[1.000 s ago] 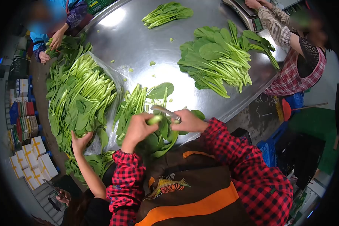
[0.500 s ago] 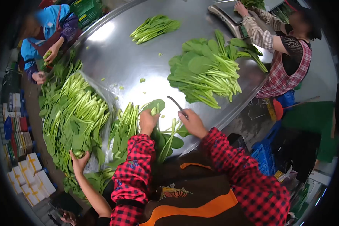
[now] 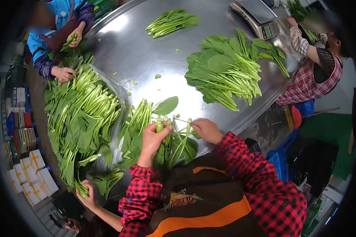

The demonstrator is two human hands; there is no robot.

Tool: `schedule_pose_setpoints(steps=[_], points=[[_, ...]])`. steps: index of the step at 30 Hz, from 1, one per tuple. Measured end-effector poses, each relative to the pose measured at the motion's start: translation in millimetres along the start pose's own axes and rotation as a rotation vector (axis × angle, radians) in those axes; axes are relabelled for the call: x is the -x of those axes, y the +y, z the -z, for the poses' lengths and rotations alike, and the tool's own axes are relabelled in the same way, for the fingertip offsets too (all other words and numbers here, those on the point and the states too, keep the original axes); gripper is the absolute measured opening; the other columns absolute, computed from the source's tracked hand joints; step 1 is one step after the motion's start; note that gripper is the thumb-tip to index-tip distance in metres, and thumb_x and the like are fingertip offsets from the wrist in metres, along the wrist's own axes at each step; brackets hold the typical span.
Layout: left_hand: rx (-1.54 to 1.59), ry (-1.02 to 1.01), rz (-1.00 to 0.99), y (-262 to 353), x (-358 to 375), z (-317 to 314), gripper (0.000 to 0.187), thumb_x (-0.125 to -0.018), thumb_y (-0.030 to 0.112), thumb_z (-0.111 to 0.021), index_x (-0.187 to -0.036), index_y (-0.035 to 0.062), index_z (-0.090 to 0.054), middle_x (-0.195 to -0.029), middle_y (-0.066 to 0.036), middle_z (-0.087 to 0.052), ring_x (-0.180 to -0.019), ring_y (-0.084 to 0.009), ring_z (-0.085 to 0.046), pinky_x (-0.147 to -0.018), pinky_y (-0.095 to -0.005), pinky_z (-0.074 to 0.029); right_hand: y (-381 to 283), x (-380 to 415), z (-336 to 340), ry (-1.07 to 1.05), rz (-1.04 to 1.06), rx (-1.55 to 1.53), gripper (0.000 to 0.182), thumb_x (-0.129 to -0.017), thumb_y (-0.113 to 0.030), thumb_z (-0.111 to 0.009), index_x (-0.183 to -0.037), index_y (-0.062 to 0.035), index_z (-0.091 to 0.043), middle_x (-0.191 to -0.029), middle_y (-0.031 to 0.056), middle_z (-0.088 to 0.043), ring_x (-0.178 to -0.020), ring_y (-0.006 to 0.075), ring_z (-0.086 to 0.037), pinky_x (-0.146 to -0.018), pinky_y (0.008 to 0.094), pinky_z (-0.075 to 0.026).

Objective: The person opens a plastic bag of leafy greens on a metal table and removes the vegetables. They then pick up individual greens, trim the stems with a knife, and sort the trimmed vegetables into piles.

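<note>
My left hand (image 3: pixel 152 140) is closed around leafy green stalks (image 3: pixel 159 126), their cut ends sticking up past the thumb. In my right hand (image 3: pixel 208 130) is a small knife (image 3: pixel 182 120), its thin blade pointing left toward those stalk ends. My fingers cover its handle. Loose leafy greens (image 3: pixel 182 148) lie beneath and between my hands on the metal table (image 3: pixel 146 65). Left of them rises a large heap of greens (image 3: pixel 85 114), partly on clear plastic. A few trimmed bits (image 3: pixel 158 76) are scattered on the steel.
A broad pile of greens (image 3: pixel 229 71) lies to the right, a smaller bunch (image 3: pixel 172 23) at the far side. The scale (image 3: pixel 261 19) stands near the far right edge. Co-workers are at left and right; another person's hand (image 3: pixel 88 194) holds greens at lower left.
My right hand has brought the knife blade down and left to the stalk ends. The left co-worker's hand has reached onto the heap. The right co-worker has lifted greens off the scale.
</note>
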State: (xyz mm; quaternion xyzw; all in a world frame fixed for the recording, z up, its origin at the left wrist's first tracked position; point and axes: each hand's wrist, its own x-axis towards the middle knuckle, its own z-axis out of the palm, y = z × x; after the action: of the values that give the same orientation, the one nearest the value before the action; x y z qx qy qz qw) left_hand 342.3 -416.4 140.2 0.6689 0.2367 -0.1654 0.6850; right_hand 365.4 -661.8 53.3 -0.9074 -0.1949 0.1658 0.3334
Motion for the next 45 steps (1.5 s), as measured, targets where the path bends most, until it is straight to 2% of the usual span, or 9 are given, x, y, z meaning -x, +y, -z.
schedule_pose_setpoints(steps=[4, 9, 14, 20, 23, 28, 34, 39, 45], points=[[0.256, 0.080, 0.028, 2.6, 30.4, 36.5, 0.020, -0.089, 0.013, -0.065, -0.105, 0.0012, -0.067, -0.092, -0.005, -0.070, -0.075, -0.0073, -0.062, -0.057, -0.0212, -0.045, 2.8, 16.5, 15.8, -0.030, -0.261, -0.279, 0.033, -0.088, -0.036, -0.065, -0.105, -0.0076, -0.069, -0.093, 0.0117, -0.071, -0.083, 0.0286, -0.068, -0.073, 0.0389, -0.053], [0.568, 0.182, 0.106, -1.9, 22.8, 76.9, 0.017, -0.090, 0.016, -0.064, -0.095, 0.0007, -0.057, -0.078, -0.008, -0.059, -0.072, -0.0200, -0.064, -0.071, -0.0357, -0.058, 6.0, 8.2, 11.0, -0.076, -0.238, -0.258, 0.031, -0.088, -0.032, -0.065, -0.105, -0.0059, -0.068, -0.092, 0.0131, -0.070, -0.084, 0.0298, -0.067, -0.074, 0.0396, -0.053], [0.116, 0.320, -0.014, -8.2, -29.6, 78.5, 0.021, -0.087, 0.010, -0.071, -0.099, -0.0003, -0.058, -0.080, -0.007, -0.062, -0.061, -0.0147, -0.061, -0.050, -0.0267, -0.054, -4.7, -0.4, 11.6, -0.042, -0.174, -0.328, 0.029, -0.089, -0.028, -0.064, -0.104, -0.0034, -0.068, -0.092, 0.0154, -0.069, -0.085, 0.0318, -0.066, -0.074, 0.0397, -0.052], [-1.109, 0.485, -0.240, -34.0, -87.7, 51.2, 0.038, -0.071, 0.026, -0.083, -0.093, -0.0017, -0.068, -0.096, -0.016, -0.067, -0.077, -0.0338, -0.068, -0.074, -0.0454, -0.055, -5.8, -2.0, 11.3, -0.018, -0.157, -0.317, 0.028, -0.089, -0.027, -0.064, -0.104, -0.0036, -0.068, -0.094, 0.0154, -0.069, -0.083, 0.0325, -0.065, -0.074, 0.0396, -0.051], [-1.224, 0.408, -0.169, -33.5, -90.0, 50.2, 0.043, -0.070, 0.030, -0.084, -0.097, -0.0005, -0.069, -0.105, -0.021, -0.066, -0.086, -0.0392, -0.067, -0.074, -0.0479, -0.054, -7.8, -5.4, 15.5, 0.009, -0.133, -0.304, 0.028, -0.089, -0.027, -0.065, -0.104, -0.0037, -0.068, -0.094, 0.0153, -0.068, -0.082, 0.0323, -0.065, -0.074, 0.0397, -0.051], [-1.168, 0.437, -0.213, -30.3, -76.6, 56.8, 0.034, -0.074, 0.027, -0.079, -0.092, 0.0001, -0.071, -0.093, -0.018, -0.069, -0.076, -0.0340, -0.068, -0.070, -0.0442, -0.055, -21.8, -12.4, 23.6, 0.044, -0.148, -0.329, 0.026, -0.091, -0.026, -0.064, -0.104, -0.0035, -0.067, -0.094, 0.0146, -0.067, -0.082, 0.0327, -0.064, -0.074, 0.0402, -0.051], [-0.323, 0.023, -0.014, 12.5, -4.3, 40.6, 0.024, -0.080, 0.018, -0.081, -0.093, -0.0002, -0.072, -0.078, 0.001, -0.069, -0.067, -0.0054, -0.058, -0.061, -0.0255, -0.049, -80.8, -21.2, 40.3, 0.206, 0.133, -0.196, 0.017, -0.093, -0.020, -0.060, -0.101, -0.0070, -0.068, -0.089, 0.0102, -0.064, -0.085, 0.0302, -0.060, -0.075, 0.0397, -0.049], [-0.293, 0.009, 0.052, 24.6, 23.3, 16.7, 0.022, -0.082, 0.014, -0.080, -0.096, -0.0010, -0.072, -0.076, 0.002, -0.067, -0.064, -0.0048, -0.056, -0.058, -0.0233, -0.047, -102.9, -21.6, 45.1, 0.251, 0.341, -0.076, 0.012, -0.092, -0.018, -0.061, -0.100, -0.0108, -0.067, -0.085, 0.0059, -0.060, -0.080, 0.0285, -0.056, -0.073, 0.0394, -0.048], [-0.221, 0.045, 0.006, 35.7, 44.3, 13.8, 0.023, -0.081, 0.014, -0.081, -0.096, -0.0003, -0.071, -0.073, 0.004, -0.065, -0.061, -0.0026, -0.053, -0.055, -0.0206, -0.043, -52.9, -9.0, 23.7, 0.196, 0.032, -0.156, 0.015, -0.094, -0.018, -0.059, -0.100, -0.0074, -0.069, -0.087, 0.0100, -0.065, -0.084, 0.0335, -0.060, -0.075, 0.0391, -0.050]])
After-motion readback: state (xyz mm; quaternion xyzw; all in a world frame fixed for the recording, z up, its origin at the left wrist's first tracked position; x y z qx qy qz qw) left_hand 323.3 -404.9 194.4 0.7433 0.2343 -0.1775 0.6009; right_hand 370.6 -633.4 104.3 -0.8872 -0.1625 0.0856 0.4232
